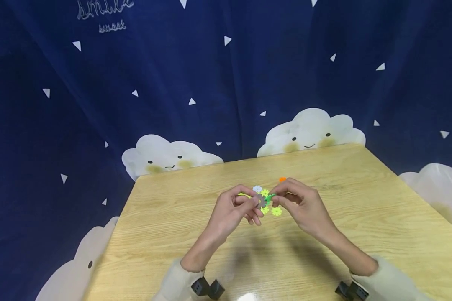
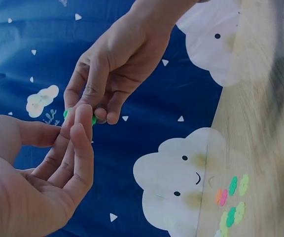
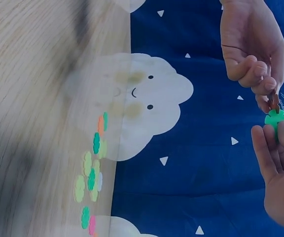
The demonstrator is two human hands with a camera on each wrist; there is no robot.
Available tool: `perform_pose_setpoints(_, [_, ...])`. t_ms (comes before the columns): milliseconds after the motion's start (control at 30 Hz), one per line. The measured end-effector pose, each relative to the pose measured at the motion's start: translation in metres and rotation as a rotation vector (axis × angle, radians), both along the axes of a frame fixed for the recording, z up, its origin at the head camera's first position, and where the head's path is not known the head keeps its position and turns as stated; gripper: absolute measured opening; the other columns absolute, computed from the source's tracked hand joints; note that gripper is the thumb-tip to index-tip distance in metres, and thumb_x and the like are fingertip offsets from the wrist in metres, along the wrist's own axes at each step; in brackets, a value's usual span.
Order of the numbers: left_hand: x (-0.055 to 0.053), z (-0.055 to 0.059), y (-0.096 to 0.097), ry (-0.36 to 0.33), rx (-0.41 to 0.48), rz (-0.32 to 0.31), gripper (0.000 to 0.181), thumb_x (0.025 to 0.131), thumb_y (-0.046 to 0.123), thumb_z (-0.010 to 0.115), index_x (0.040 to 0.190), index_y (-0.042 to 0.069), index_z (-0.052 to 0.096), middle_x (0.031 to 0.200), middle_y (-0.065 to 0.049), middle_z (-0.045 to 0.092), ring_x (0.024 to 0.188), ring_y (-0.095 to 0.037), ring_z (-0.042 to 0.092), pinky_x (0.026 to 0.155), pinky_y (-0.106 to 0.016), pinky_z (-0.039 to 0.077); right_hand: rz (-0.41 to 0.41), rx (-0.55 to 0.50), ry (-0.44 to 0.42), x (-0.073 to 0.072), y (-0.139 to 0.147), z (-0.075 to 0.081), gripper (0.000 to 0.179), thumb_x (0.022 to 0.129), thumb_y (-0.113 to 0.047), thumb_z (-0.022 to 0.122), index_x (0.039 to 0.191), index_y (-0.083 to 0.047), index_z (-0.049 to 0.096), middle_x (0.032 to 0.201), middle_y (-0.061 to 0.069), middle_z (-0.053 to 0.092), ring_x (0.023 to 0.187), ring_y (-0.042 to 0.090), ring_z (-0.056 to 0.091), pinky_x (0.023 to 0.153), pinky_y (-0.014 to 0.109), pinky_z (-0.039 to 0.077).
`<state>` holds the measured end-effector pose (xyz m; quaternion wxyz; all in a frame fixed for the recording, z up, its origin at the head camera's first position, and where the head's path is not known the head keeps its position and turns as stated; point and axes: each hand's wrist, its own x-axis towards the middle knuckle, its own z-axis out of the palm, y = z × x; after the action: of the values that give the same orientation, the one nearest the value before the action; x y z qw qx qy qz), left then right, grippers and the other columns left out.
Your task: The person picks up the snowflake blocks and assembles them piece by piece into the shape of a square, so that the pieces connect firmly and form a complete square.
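Out over the wooden table, both hands meet at two small notched, flower-shaped plastic discs. My left hand [image 1: 229,212] pinches a brownish-grey disc [image 1: 261,201] between thumb and index finger, the other fingers bent below. A green disc [image 1: 269,198] is pinched by my right hand [image 1: 301,205], its fingertips covering part of it. In the right wrist view the brown disc [image 3: 274,102] stands edge-on against the green disc [image 3: 277,118], at about a right angle. From the left wrist view, fingers hide most of the green disc [image 2: 66,114].
Loose discs lie on the table [image 1: 165,217] beyond the hands: a white disc [image 1: 257,189], several yellow-green discs [image 1: 276,211], an orange disc [image 1: 282,179]. Green discs [image 3: 85,217] and a pink disc [image 3: 92,225] also show. A navy curtain [image 1: 211,75] with clouds hangs behind the far edge.
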<state>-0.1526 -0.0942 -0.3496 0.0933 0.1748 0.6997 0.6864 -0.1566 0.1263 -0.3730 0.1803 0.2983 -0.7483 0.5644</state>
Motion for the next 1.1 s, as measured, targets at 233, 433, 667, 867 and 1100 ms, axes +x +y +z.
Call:
perform_pose_setpoints(233, [0.002,-0.002,0.002,0.012,-0.006,-0.009,0.012,0.102,0.009,0.062,0.111,0.0,0.062,0.077,-0.012,0.074,0.061,-0.017,0.071,0.059,-0.026,0.056,-0.004,-0.031,0.125,0.003,-0.004,-0.006,0.025,0.087,0.014,0.073,0.097,-0.008,0.072,0.091,0.005,0.065,0.077,0.015,0.068,0.072,0.025,0.063])
perform_pose_setpoints(433, [0.003,-0.003,0.005,0.02,0.002,-0.008,0.009,0.102,0.006,0.061,0.107,-0.002,0.061,0.077,-0.014,0.074,0.06,-0.016,0.071,0.058,-0.024,0.055,-0.062,-0.029,0.15,0.008,-0.009,-0.009,0.028,0.085,0.022,0.071,0.092,-0.006,0.069,0.088,0.005,0.063,0.074,0.018,0.067,0.072,0.023,0.062])
perform_pose_setpoints(667, [0.002,-0.005,0.007,0.028,0.02,-0.019,0.006,0.101,0.003,0.061,0.104,-0.002,0.06,0.075,-0.012,0.074,0.059,-0.015,0.071,0.058,-0.025,0.054,-0.098,-0.053,0.142,0.009,-0.013,-0.009,0.028,0.084,0.025,0.069,0.088,-0.003,0.069,0.086,0.002,0.062,0.071,0.018,0.066,0.067,0.023,0.061])
perform_pose_setpoints(867, [0.002,-0.005,0.005,0.04,0.015,-0.026,0.007,0.102,0.004,0.061,0.105,-0.002,0.06,0.076,-0.013,0.074,0.06,-0.016,0.07,0.058,-0.024,0.053,-0.117,-0.062,0.137,0.011,-0.016,-0.008,0.031,0.082,0.027,0.069,0.086,-0.004,0.067,0.085,0.003,0.061,0.069,0.017,0.066,0.064,0.023,0.061])
perform_pose_setpoints(1100, [0.002,-0.005,0.007,0.057,-0.005,-0.043,0.006,0.102,0.002,0.061,0.104,-0.003,0.059,0.077,-0.016,0.073,0.059,-0.016,0.07,0.058,-0.022,0.052,-0.158,-0.066,0.147,0.013,-0.02,-0.009,0.035,0.079,0.03,0.067,0.084,-0.005,0.067,0.082,0.007,0.061,0.068,0.016,0.064,0.067,0.02,0.06])
